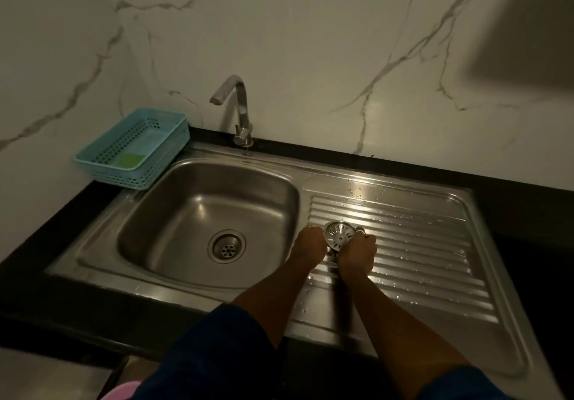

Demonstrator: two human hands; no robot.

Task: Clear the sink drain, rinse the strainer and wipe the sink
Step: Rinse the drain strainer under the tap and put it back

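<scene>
Both hands, left hand and right hand, pinch the strainer over the draining board. Light, stiff metal, probably wet (dim view). Hold the rim.

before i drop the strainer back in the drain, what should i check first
1. Grip on the strainer: left hand and right hand both hold it above the draining board: ok.
2. The drain is open, with nothing sitting in it: ok.
3. Strainer holes free of scraps: cannot tell, too small and dim.
4. The sink bowl shows no scraps: ok.
5. The tap shows no stream: ok.
6. A sponge for wiping lies in the basket: ok.
</scene>
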